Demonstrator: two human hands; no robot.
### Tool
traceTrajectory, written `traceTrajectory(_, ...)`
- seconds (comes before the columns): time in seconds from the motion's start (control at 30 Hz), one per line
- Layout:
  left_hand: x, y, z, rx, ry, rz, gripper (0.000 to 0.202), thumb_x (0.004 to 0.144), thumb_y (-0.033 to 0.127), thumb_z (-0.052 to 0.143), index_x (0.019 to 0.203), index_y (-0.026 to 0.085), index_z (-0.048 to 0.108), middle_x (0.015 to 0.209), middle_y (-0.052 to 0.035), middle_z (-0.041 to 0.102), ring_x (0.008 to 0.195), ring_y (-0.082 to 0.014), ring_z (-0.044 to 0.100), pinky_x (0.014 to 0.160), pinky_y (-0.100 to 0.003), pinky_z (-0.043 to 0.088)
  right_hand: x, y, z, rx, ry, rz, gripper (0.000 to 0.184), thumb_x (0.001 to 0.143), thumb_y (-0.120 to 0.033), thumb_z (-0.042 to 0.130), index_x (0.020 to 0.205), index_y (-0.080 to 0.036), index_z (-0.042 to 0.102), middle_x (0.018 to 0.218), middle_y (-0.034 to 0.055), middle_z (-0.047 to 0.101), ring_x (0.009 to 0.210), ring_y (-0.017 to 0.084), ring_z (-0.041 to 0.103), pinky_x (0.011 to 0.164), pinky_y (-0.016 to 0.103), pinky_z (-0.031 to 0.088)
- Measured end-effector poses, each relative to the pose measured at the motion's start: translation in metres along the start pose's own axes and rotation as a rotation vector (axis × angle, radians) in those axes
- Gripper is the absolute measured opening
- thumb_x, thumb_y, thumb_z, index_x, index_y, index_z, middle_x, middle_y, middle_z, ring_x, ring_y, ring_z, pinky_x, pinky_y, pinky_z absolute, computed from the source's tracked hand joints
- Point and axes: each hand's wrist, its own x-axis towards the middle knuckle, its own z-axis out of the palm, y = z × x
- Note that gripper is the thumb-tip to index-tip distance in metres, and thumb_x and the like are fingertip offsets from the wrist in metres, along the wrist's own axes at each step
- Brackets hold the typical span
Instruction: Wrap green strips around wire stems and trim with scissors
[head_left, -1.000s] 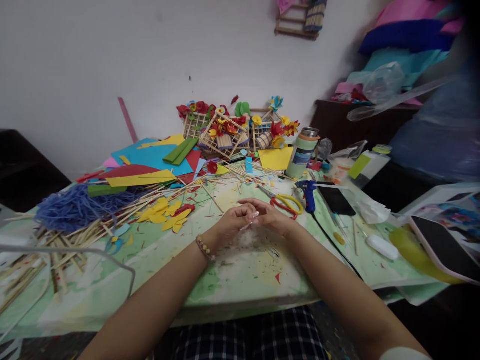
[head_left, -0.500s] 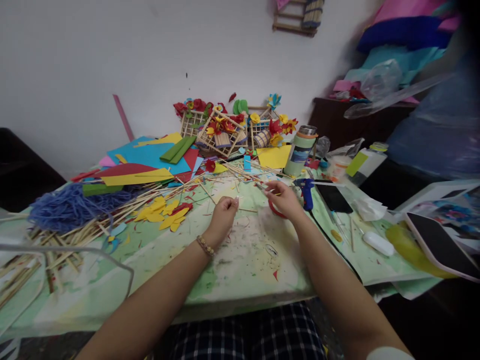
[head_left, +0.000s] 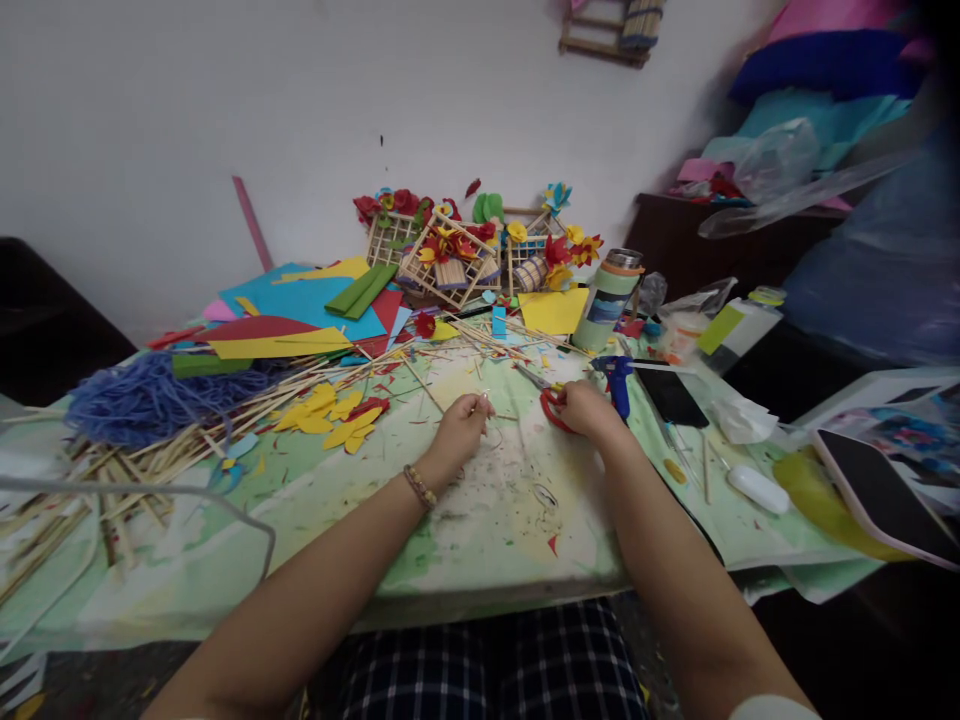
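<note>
My left hand (head_left: 461,425) hovers over the middle of the table (head_left: 480,520) with its fingers pinched around something small that I cannot make out. A beaded bracelet (head_left: 420,487) sits on that wrist. My right hand (head_left: 589,408) rests a little to the right, its fingers closed over the red and yellow handles of the scissors (head_left: 551,400), whose blades point away to the left. A blue glue gun (head_left: 616,380) lies just right of that hand.
Thin wooden sticks (head_left: 187,450) and blue yarn (head_left: 150,395) cover the left side. Yellow petals (head_left: 337,420), coloured sheets (head_left: 300,315) and flower-decorated stick frames (head_left: 457,255) lie behind. A tumbler (head_left: 606,300), a phone (head_left: 671,395) and a tablet (head_left: 881,490) stand right.
My hands were together at the table's middle. They parted, and my right hand reached right and settled on the scissors. My left hand stayed pinched near the centre.
</note>
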Motion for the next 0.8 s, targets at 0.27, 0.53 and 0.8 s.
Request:
traceTrajectory(0.27,-0.006,0.000,0.003,0.254,-0.186,0.218,0.040,0.090,0.046,0.036,0.073,0.016,0.057,0.068,-0.0016,0.053,0.066,-0.0138,0.051,0.063,-0.025,0.042,0.003,-0.006,-0.002,0.181,0.176,0.017,0.026,0.087,-0.024,0.040,0.101,-0.014,0.059,0.102,0.0128,0.064,0.090,0.020,0.060,0.074,0.028,0.041)
traceTrajectory(0.53,-0.032,0.015,0.015,0.581,-0.693,0.693,0.038,0.088,0.031,0.047,0.122,0.014,0.055,0.127,-0.0126,0.057,0.119,-0.0227,0.050,0.103,-0.037,0.036,-0.012,-0.039,0.007,0.350,0.399,-0.510,0.017,0.084,-0.013,0.042,0.093,-0.017,0.056,0.095,0.0082,0.059,0.087,0.019,0.053,0.076,0.029,0.040)
traceTrajectory(0.8,-0.050,0.016,0.032,0.748,-0.898,0.752,0.058,0.087,0.045,0.048,0.128,0.004,0.051,0.135,-0.0205,0.049,0.127,-0.0283,0.044,0.110,-0.037,0.029,-0.007,-0.061,0.025,0.316,0.153,-0.592,0.019,0.085,-0.015,0.047,0.091,-0.016,0.064,0.094,0.0064,0.061,0.089,0.016,0.055,0.079,0.025,0.041)
